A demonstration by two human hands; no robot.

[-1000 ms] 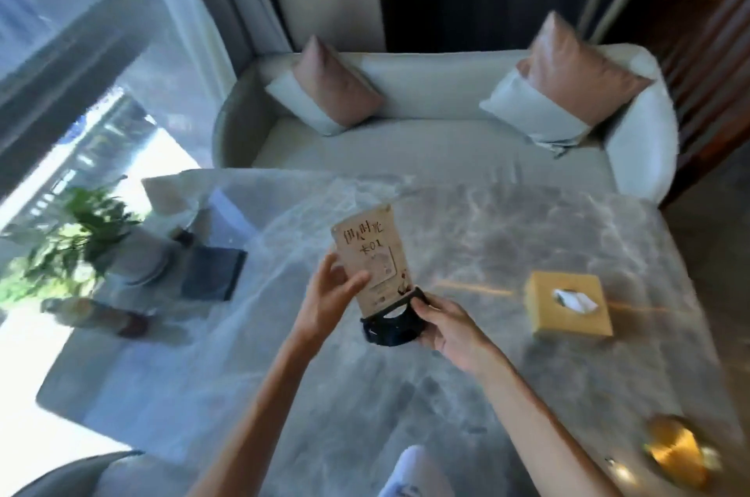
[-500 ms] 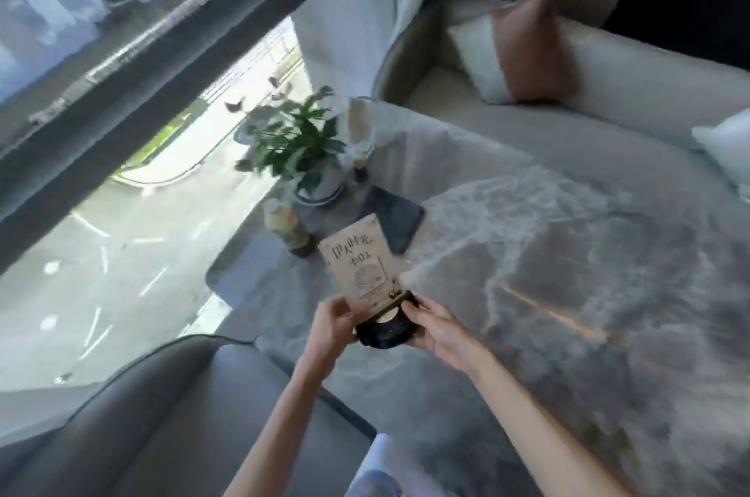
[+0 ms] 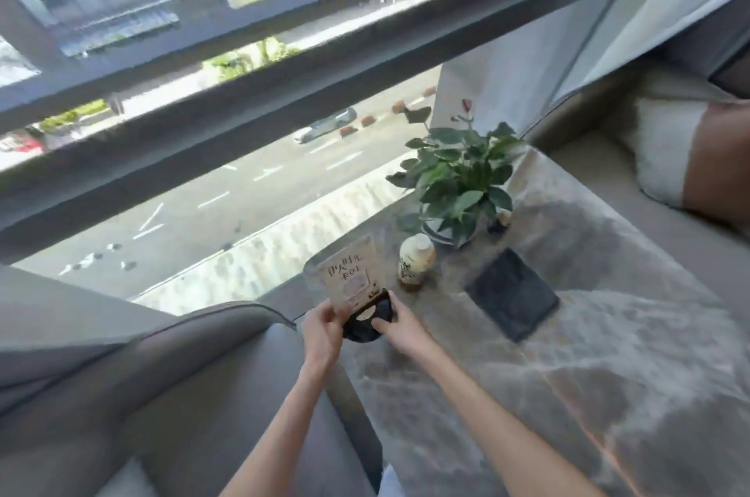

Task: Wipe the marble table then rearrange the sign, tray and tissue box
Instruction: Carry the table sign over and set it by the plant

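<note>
Both hands grip one sign (image 3: 352, 278) near the worktop's (image 3: 568, 395) window-side corner. The left hand (image 3: 324, 328) pinches the lower left edge of the card, fingers closed around it. The right hand (image 3: 399, 324) wraps the black round base (image 3: 367, 324) from the right, thumb across its front. The card stands tilted, leaning away to the left, its handwritten face toward the camera. Whether the base touches the marble cannot be told.

Compared with a second ago, the sign has travelled from the middle of the worktop to this corner, and the view has swung left toward the window (image 3: 243, 91). The yellow tissue box seen then is out of view now. The left hand, which had held the card higher along its side, now sits down by the base.

Just beyond the sign stands one bottle (image 3: 416, 265), upright, with a pale cap. Behind it is one potted plant (image 3: 458, 180) in a pale pot. To the right of the bottle lies one dark square tray (image 3: 511, 300), flat on the marble, apart from both. One sofa (image 3: 633, 172) with one cushion (image 3: 690, 155) in view runs along the far edge, and one grey chair back (image 3: 162, 366) sits at lower left.
</note>
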